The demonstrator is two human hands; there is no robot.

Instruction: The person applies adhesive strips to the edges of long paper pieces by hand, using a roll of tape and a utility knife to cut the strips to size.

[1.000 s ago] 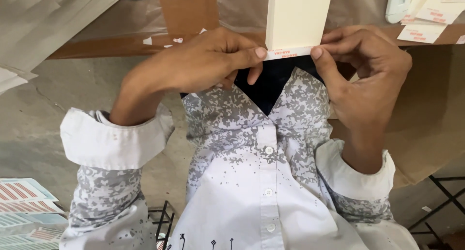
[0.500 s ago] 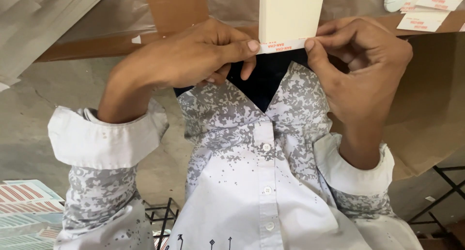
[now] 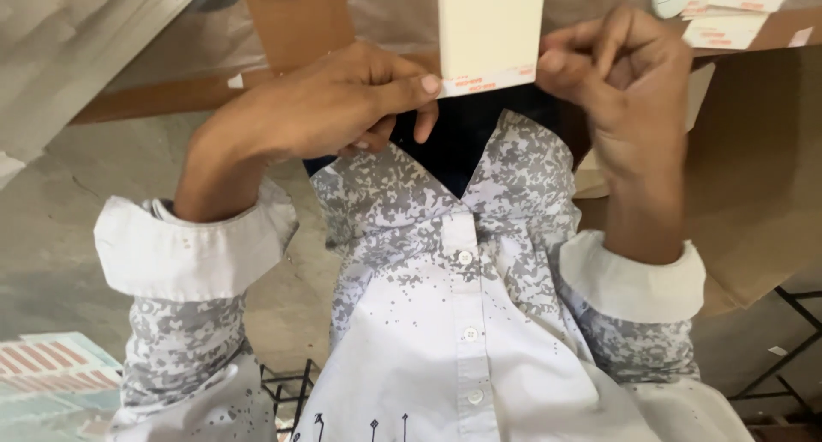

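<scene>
Heads up, a couple of things could bite you here. Far left there's a stack of grey sheets [image 3: 94, 56] well clear of you, no worry. Your left hand [image 3: 330, 108] pinches the lower left corner of the cream card strip [image 3: 491, 31], thumb pressed right at the edge of the white tape band with red print [image 3: 488, 80]. That strip sits up against the brown cardboard [image 3: 300, 22], at the far middle, just above your open grey-speckled shirt collar [image 3: 479, 185]. If that thumb slides onto the tape, I'd guess it smudges or lifts crooked. Your right hand [image 3: 625, 91] is curled tight at the strip's lower right corner; I can't tell if it's got hold of a liner tab or just the card. Pull unevenly and the strip probably skews. The small labels [image 3: 728, 14] on the surface far right look easy to knock.
</scene>
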